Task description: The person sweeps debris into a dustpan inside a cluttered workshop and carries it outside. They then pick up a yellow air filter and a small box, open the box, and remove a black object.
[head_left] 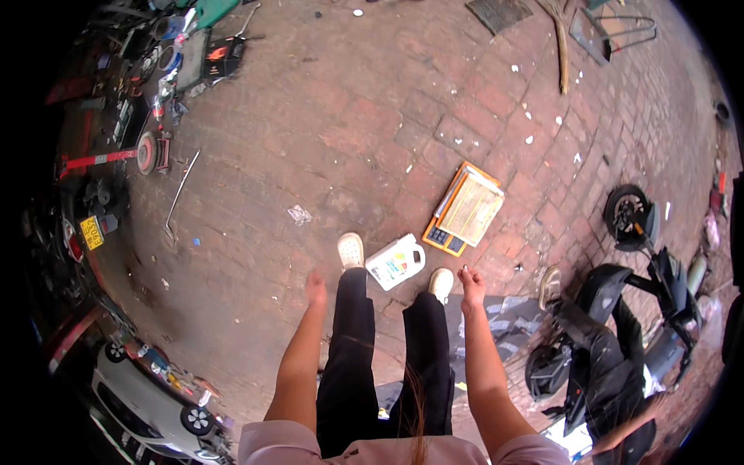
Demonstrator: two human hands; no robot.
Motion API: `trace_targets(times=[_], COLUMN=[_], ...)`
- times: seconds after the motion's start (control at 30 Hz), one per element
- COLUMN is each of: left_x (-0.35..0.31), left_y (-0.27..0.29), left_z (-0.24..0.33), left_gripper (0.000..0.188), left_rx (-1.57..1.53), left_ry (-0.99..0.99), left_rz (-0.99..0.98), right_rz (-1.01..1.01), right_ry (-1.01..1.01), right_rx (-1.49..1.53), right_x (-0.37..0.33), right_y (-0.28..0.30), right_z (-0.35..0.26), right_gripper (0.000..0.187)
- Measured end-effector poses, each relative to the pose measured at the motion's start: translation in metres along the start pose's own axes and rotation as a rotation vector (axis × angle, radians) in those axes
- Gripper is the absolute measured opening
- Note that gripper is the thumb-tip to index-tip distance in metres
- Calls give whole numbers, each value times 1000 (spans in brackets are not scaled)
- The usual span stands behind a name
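Observation:
My left hand (pixel 315 288) hangs beside my left leg, its fingers smeared by motion. My right hand (pixel 472 288) is held beyond my right knee, fingers curled in toward the thumb; anything between them is too small to make out. A white plastic jug (pixel 396 262) with a handle and a coloured label lies on the brick ground between my pale clogs (pixel 351 250). Farther off and to the right, an orange-edged frame with a dark grid (pixel 445 239) lies under a beige ribbed panel (pixel 471 208). Neither hand touches these things.
A dark motor scooter (pixel 604 310) stands at the right, with another person's arm (pixel 632 426) and shoe (pixel 549 288) near it. A metal rod (pixel 183 190) and a red jack with a wheel (pixel 147 153) lie left. A grey car (pixel 147 403) is lower left. A wooden-handled broom (pixel 563 54) lies far right.

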State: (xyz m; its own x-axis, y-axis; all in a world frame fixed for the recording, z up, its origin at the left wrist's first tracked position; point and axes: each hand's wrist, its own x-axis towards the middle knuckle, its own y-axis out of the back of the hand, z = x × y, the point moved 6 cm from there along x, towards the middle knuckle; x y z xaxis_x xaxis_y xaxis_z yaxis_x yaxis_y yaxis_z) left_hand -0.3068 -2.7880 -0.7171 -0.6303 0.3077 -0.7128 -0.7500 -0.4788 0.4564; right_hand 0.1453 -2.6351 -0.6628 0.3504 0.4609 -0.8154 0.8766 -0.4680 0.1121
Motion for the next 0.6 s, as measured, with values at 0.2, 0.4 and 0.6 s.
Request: trace_targets(times=[0.2, 0.4, 0.6], left_x=[-52, -40, -113], left_y=[178, 224, 171], left_z=[-11, 17, 235], left_gripper=[18, 20, 18], left_rx=[228, 226, -334], left_ry=[26, 26, 65], left_rz=[132, 66, -137], right_rz=[-17, -103, -332], right_ry=[94, 166, 280], right_rx=[-8, -45, -236], right_x=[-121, -200, -282], right_y=[-24, -83, -212], right_z=[-105, -175, -216], right_gripper=[14, 14, 19])
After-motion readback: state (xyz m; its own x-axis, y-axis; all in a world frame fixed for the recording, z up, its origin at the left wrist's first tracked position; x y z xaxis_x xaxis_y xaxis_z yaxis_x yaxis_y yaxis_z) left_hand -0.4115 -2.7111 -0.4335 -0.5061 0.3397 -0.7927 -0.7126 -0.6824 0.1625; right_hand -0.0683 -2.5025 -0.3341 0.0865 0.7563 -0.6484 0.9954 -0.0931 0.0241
